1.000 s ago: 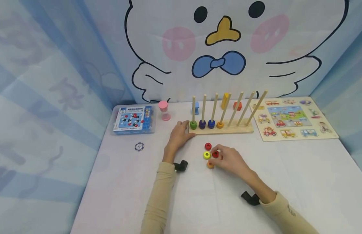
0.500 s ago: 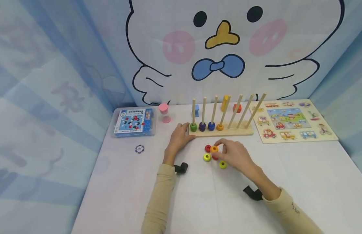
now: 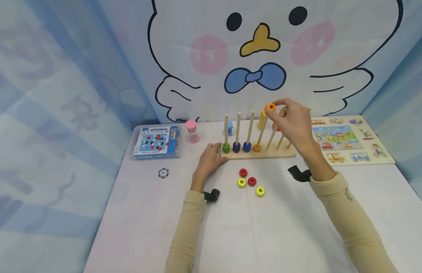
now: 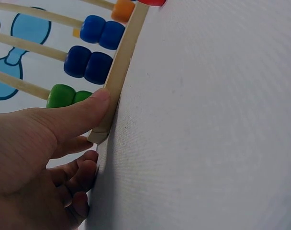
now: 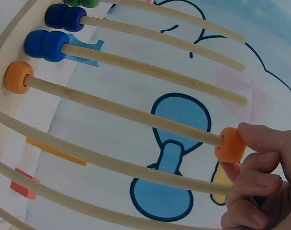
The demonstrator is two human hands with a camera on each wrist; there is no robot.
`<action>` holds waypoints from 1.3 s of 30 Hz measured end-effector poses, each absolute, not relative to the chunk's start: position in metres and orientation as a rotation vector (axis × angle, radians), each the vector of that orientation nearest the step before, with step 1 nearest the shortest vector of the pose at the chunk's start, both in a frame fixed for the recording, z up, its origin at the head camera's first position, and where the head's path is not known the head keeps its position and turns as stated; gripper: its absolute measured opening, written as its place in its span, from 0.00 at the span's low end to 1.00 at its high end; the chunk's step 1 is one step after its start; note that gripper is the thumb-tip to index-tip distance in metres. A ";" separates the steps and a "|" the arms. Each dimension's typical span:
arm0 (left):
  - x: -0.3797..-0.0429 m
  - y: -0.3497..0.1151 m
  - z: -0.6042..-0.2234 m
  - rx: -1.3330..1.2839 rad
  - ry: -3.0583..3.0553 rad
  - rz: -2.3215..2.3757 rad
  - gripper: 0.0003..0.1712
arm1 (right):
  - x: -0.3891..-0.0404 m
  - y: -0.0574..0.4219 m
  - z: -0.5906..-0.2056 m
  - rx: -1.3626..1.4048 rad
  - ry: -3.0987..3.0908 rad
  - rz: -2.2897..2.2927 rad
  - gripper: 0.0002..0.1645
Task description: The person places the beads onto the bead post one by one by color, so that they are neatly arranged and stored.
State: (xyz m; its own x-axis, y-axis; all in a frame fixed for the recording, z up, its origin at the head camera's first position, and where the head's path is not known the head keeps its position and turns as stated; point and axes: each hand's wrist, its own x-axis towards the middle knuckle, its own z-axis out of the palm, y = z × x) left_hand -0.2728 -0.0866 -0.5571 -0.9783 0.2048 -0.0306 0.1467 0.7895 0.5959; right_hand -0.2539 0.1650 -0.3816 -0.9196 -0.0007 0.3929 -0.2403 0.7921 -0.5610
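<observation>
Above the table (image 3: 139,227), we find the orange bead (image 5: 231,145) now raised to the tip of the fourth peg (image 5: 126,109), pinched in the right hand (image 3: 294,121), the left hand (image 3: 207,158) gripping the rack (image 3: 282,152), with four beads (image 3: 243,175) unthreaded.

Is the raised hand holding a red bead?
No, the right hand pinches an orange bead; both red beads lie on the table.

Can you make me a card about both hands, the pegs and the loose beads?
Left hand: grips one end of the wooden base
Right hand: pinches an orange bead at the tip of the fourth peg
Beads on pegs, left to right: two green, two dark blue, two blue, one orange
Loose beads on table: two red, two yellow
</observation>
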 end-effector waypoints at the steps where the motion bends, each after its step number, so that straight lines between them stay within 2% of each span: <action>1: -0.273 -0.086 -0.557 0.291 2.883 0.948 0.41 | -0.256 0.164 -0.384 0.180 -2.631 0.880 0.28; 15: -0.276 -0.086 -0.559 0.283 2.876 0.938 0.41 | -0.254 0.163 -0.403 0.227 -2.615 0.827 0.28; 19: -0.277 -0.084 -0.558 0.289 2.873 0.938 0.41 | -0.226 0.166 -0.430 0.241 -2.605 0.986 0.26; 23: -0.277 -0.082 -0.557 0.289 2.873 0.942 0.41 | -0.190 0.170 -0.473 0.283 -2.914 1.160 0.25; 30: -0.275 -0.082 -0.555 0.262 2.874 0.921 0.41 | -0.153 0.173 -0.520 0.432 -3.330 1.151 0.26; 34: -0.274 -0.084 -0.555 0.256 2.873 0.928 0.41 | -0.153 0.172 -0.518 0.422 -3.269 1.051 0.23; 39: -0.273 -0.084 -0.557 0.274 2.860 0.949 0.41 | -0.176 0.178 -0.474 0.305 -3.052 0.997 0.26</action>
